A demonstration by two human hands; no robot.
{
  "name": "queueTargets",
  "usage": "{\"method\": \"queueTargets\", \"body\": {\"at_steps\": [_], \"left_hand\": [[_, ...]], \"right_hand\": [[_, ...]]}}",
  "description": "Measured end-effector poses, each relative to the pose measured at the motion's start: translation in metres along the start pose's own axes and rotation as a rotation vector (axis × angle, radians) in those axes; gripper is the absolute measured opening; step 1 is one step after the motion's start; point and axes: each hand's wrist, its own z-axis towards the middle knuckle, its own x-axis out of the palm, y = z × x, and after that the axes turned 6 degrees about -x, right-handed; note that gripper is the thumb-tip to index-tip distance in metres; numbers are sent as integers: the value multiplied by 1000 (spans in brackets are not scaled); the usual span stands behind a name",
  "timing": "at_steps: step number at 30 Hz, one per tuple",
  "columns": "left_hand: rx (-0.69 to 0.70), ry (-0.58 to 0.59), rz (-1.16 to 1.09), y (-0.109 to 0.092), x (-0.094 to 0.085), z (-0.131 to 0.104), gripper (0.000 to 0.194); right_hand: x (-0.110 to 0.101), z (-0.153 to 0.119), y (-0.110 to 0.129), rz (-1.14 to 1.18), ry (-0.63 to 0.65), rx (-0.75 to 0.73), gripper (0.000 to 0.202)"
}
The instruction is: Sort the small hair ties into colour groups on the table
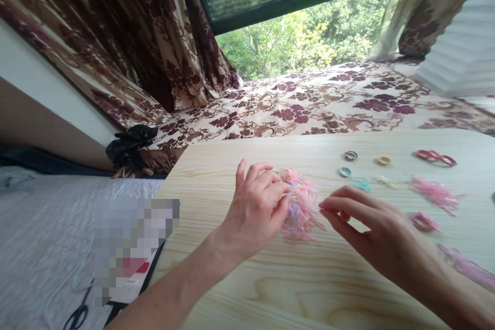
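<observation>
A loose pile of thin pink rubber bands [299, 211], with some blue and pale ones mixed in, lies on the wooden table. My left hand [259, 198] reaches over the pile's left side; its fingers are apart and the tips touch the bands. At the right edge of the pile my right hand [363, 221] is closed in a pinch of thumb and forefinger. Whatever sits between those fingertips is too small to make out. Just beyond the right hand are a turquoise bunch of bands [362, 184] and a whitish bunch [385, 181].
Small rings in blue [345, 171], dark multicolour [350, 155] and yellow [384, 161] lie farther back, beside red looped bands [436, 157]. More pink bunches [435, 193] are on the right. A floral-covered sill [294, 111] borders the table [232, 289]; scissors [77, 314] lie at lower left.
</observation>
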Motion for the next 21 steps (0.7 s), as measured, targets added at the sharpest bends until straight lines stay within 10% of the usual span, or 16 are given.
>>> {"method": "queueTargets", "body": {"at_steps": [12, 21], "left_hand": [[-25, -122, 54, 14, 12, -13, 15], [-26, -92, 2, 17, 12, -19, 15]], "right_hand": [[-38, -6, -51, -527, 38, 585, 31], [-35, 0, -47, -568, 204, 626, 35]]}}
